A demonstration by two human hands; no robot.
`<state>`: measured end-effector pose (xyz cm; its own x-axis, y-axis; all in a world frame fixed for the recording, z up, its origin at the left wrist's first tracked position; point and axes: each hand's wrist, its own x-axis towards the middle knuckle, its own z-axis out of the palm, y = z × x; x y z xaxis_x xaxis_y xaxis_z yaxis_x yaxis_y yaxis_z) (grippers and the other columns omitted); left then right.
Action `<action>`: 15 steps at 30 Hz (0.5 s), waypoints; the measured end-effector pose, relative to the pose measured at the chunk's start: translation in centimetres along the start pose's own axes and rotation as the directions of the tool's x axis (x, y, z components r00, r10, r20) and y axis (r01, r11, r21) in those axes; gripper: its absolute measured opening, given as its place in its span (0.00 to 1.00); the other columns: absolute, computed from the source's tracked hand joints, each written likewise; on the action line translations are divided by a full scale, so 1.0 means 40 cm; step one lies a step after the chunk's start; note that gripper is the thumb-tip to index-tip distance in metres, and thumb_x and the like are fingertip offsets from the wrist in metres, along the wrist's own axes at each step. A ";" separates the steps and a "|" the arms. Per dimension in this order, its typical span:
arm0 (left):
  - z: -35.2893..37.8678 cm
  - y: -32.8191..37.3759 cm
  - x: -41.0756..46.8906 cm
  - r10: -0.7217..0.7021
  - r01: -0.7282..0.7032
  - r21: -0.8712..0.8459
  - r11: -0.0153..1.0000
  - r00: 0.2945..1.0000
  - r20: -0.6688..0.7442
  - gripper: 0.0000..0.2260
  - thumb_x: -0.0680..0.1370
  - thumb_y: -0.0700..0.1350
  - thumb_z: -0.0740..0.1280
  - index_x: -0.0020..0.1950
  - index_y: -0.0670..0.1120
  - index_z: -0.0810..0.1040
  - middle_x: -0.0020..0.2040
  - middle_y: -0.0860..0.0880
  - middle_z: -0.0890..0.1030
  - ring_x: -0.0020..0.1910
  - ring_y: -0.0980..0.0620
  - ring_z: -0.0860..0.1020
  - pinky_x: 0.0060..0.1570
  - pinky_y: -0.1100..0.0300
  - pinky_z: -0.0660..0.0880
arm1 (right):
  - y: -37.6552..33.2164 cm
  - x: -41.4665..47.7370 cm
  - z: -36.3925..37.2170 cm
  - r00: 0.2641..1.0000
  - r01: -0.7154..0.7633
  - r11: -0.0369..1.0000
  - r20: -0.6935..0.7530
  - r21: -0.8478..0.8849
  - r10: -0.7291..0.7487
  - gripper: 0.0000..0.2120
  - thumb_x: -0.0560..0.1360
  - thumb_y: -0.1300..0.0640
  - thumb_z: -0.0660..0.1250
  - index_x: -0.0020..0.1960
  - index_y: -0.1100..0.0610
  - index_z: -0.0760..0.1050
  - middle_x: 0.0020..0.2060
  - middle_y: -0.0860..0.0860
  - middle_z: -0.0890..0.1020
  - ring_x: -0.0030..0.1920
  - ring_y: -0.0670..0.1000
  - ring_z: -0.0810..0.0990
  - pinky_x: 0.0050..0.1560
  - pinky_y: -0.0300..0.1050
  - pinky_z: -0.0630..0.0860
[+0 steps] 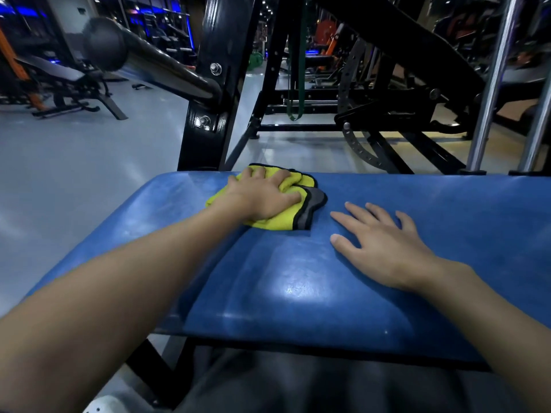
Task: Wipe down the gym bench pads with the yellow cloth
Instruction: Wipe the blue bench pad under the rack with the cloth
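Right now the person has both bare forearms stretched out over the blue pad (298, 293). The left hand (262, 195) is pressed down on the cloth (274, 223), its fingers curled into the fabric so that it bunches under the knuckles; it grips the cloth against the pad. The cloth sits near the far edge of the pad, left of the middle. It is yellow on top, with a grey side and a dark hem folded out toward the right. The right hand (378, 242) lies flat on the bare pad just beside the cloth, not touching it, with fingers straight and spread, holding nothing. The pad's surface is scuffed and carries a bright glare spot near its middle.

Behind the pad stands a black steel frame (205, 120) with bolts, and a dark bar (149, 64) with a rounded end juts from it toward the left. A green band (295, 84) hangs further back. Two chrome posts (492, 84) rise at the right. The floor (74, 174) is pale grey, and another bench (59, 73) stands far off at the left.
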<state>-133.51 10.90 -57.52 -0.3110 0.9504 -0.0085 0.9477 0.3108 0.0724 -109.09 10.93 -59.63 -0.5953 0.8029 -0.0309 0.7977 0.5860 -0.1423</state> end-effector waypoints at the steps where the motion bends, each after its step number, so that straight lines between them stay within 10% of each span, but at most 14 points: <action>1: -0.004 0.000 0.024 -0.011 0.011 -0.002 1.000 1.000 0.007 0.33 0.75 0.73 0.50 0.79 0.64 0.53 0.81 0.44 0.56 0.79 0.39 0.52 0.73 0.34 0.52 | 0.001 0.000 0.001 1.000 0.002 1.000 -0.004 0.004 -0.002 0.29 0.79 0.34 0.42 0.79 0.38 0.49 0.80 0.41 0.47 0.79 0.48 0.42 0.76 0.61 0.39; 15: 0.012 -0.001 -0.059 0.024 -0.023 0.027 0.999 0.999 -0.035 0.30 0.78 0.69 0.48 0.79 0.61 0.53 0.79 0.43 0.60 0.79 0.41 0.54 0.74 0.39 0.52 | 0.004 -0.003 -0.006 1.000 0.003 0.997 -0.029 0.075 -0.001 0.28 0.79 0.34 0.47 0.78 0.38 0.54 0.80 0.41 0.52 0.79 0.48 0.45 0.76 0.59 0.40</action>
<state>-132.78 8.64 -58.00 -0.2906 0.9565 0.0277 0.9562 0.2892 0.0455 -108.87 10.96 -59.40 -0.5930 0.8052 -0.0023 0.7865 0.5786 -0.2159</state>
